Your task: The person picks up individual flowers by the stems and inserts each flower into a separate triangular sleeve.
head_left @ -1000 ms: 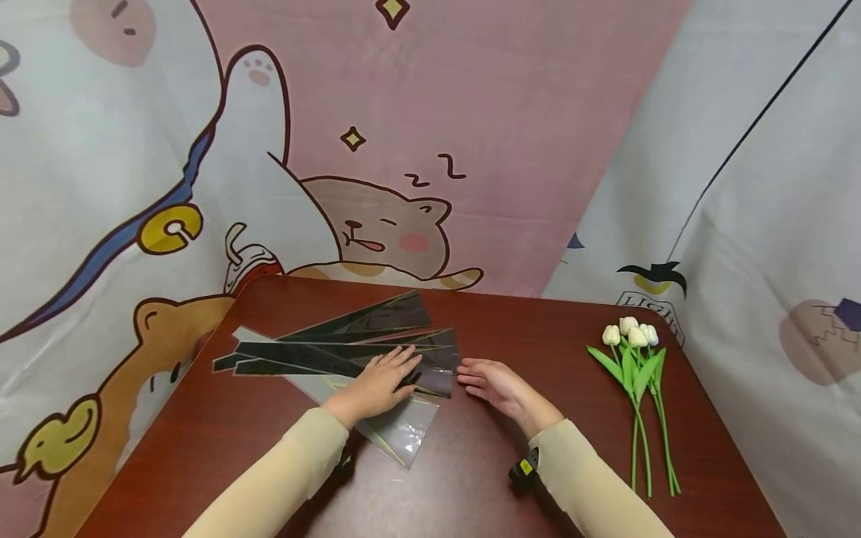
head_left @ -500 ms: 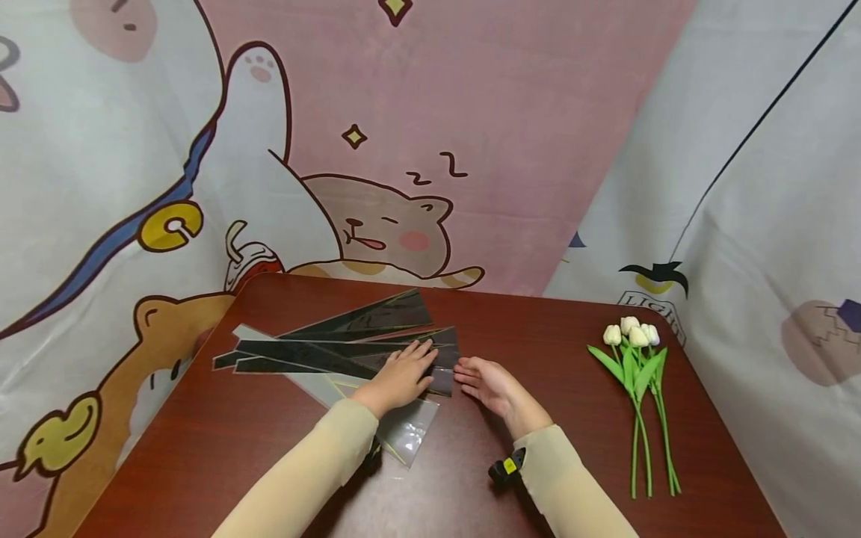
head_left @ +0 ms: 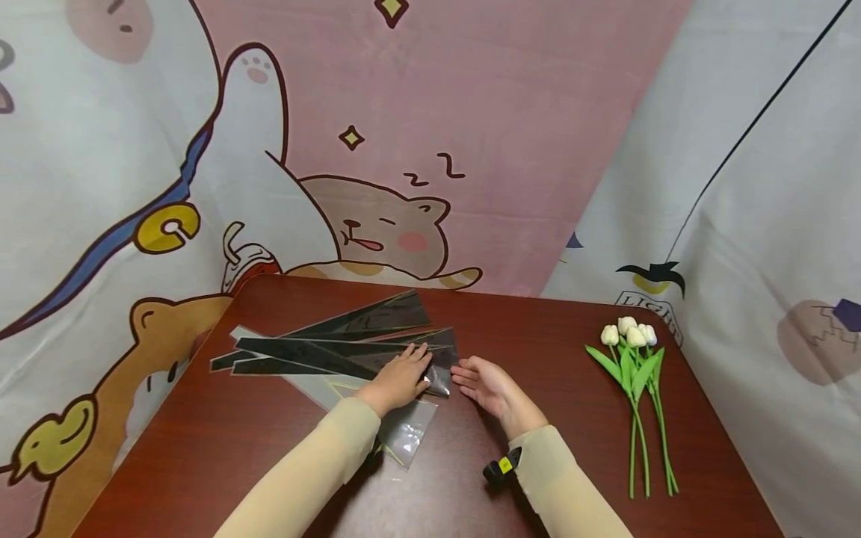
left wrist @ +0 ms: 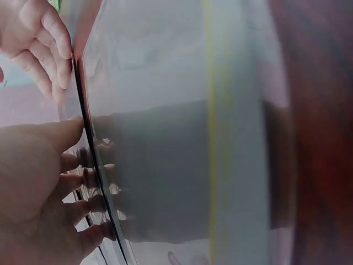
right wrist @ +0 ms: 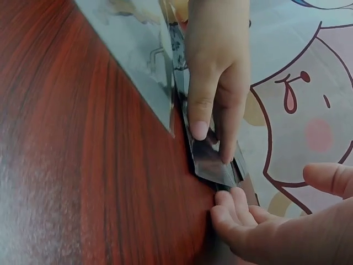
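Several black-and-clear tapered plastic sleeves [head_left: 296, 347] lie fanned out left of the table's middle, their wide ends pointing right. Under them sits a paler clear sleeve [head_left: 412, 430], whose yellow strip shows large in the left wrist view. My left hand [head_left: 395, 379] presses down on the black sleeves near their wide ends, fingers spread. In the right wrist view, its thumb and fingers [right wrist: 202, 118] rest on the dark film. My right hand [head_left: 494, 388] is on its side, with relaxed fingertips [right wrist: 223, 201] right at the sleeves' right edge and its thumb apart.
White artificial tulips [head_left: 635, 362] with green leaves and long stems lie at the table's right side. Behind the reddish-brown table [head_left: 525, 336] hangs a cartoon-printed cloth [head_left: 504, 149]. A black wrist camera [head_left: 499, 468] sits below my right wrist.
My left hand has slid right along the black sleeves toward their wide ends. My right hand has shifted slightly left, up to the sleeves' edge. The tulips stay where they were.
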Motion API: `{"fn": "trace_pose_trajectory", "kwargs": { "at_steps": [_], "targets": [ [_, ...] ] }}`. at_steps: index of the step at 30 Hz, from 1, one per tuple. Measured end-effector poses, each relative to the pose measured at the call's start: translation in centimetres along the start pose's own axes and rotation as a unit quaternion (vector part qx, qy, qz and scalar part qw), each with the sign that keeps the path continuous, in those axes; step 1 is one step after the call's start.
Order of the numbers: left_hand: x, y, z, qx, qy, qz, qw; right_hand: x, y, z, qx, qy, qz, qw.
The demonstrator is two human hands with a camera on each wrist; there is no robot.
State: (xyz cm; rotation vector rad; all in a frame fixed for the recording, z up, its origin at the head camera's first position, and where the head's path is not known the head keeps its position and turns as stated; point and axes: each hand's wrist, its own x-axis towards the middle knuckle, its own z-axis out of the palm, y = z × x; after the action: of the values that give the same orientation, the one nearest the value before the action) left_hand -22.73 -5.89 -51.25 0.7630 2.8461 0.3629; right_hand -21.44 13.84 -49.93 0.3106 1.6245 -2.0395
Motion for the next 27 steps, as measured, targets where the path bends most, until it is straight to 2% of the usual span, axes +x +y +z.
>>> {"fn": "trace_pose_trajectory", "kwargs": {
  "at_steps": [7,12,16,19,27],
  "targets": [
    [0.1,0.1,0.4,-0.029,0.002,-0.008,0.9995,0.1,0.0,0.3,0.035,-0.006,0.011,0.9993],
    [0.3,0.1,0.4,-0.054,0.050,0.021,0.9971,0.4,0.6,0.0,0.060,-0.016,-0.005,0.9981],
    [0.5,0.2,0.2,-0.068,0.088,0.044,0.9928,0.3,0.9,-0.3,0.062,-0.046,-0.022,0.9968],
    [0.5,0.3,0.1,-0.071,0.103,0.046,0.9910,0.3,0.9,-0.3,0.056,-0.058,-0.016,0.9966],
    [0.3,0.5,-0.4,-0.071,0.146,0.053,0.9852,-0.2,0.3,0.5,0.055,-0.043,0.002,0.9975]
  ]
}}
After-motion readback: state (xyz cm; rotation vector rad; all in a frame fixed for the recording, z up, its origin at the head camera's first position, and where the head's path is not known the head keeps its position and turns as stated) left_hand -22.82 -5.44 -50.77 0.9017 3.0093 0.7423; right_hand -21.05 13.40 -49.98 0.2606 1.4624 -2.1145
